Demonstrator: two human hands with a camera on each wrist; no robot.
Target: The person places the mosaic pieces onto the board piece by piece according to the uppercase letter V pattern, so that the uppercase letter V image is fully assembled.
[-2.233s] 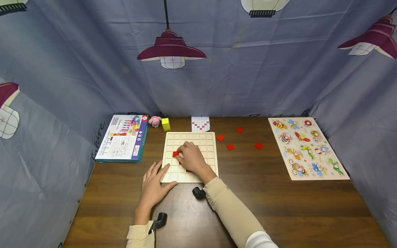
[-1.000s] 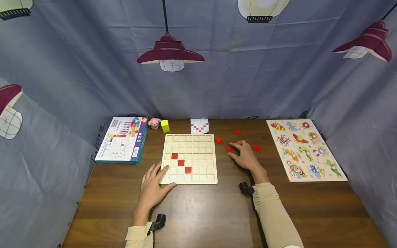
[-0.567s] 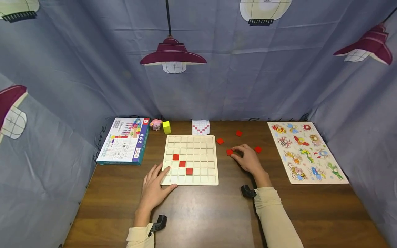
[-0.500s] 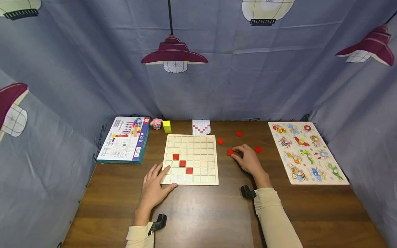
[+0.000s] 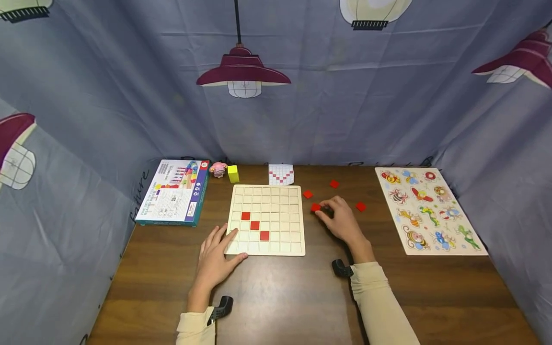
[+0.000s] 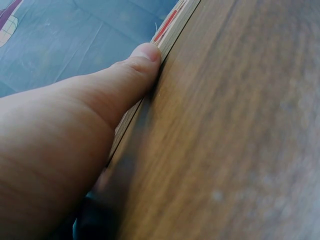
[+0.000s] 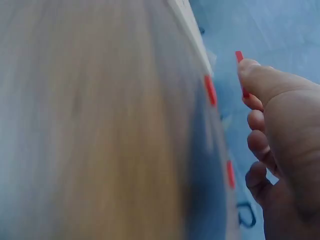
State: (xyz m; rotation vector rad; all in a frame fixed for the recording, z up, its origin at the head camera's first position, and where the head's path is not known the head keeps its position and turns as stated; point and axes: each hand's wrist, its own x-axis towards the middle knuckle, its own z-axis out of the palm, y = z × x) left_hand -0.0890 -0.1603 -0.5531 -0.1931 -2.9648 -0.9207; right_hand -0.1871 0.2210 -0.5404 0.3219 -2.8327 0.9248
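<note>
A pale wooden grid board (image 5: pixel 280 201) lies mid-table with three red tiles (image 5: pixel 255 225) set in a diagonal. My left hand (image 5: pixel 224 244) rests flat at its near-left corner; in the left wrist view the thumb (image 6: pixel 142 57) presses the board's edge (image 6: pixel 175 20). Right of the board, my right hand (image 5: pixel 324 210) pinches a red tile (image 5: pixel 316 207). The right wrist view shows that tile (image 7: pixel 239 56) edge-on between thumb and fingers (image 7: pixel 255 75), raised off the table. Three loose red tiles (image 5: pixel 307 194) (image 5: pixel 334 183) (image 5: pixel 360 206) lie around that hand.
A red-and-white pattern card (image 5: pixel 281 174) sits behind the board. At back left are a yellow block (image 5: pixel 233 173), a pink toy (image 5: pixel 217 168) and a colourful box (image 5: pixel 172 191). An animal peg puzzle (image 5: pixel 429 208) lies at the right. Blue curtains wall the table.
My right hand left the board, crossed right to the loose tiles, pinched one and drew it slightly left. The left hand has stayed at the board's corner.
</note>
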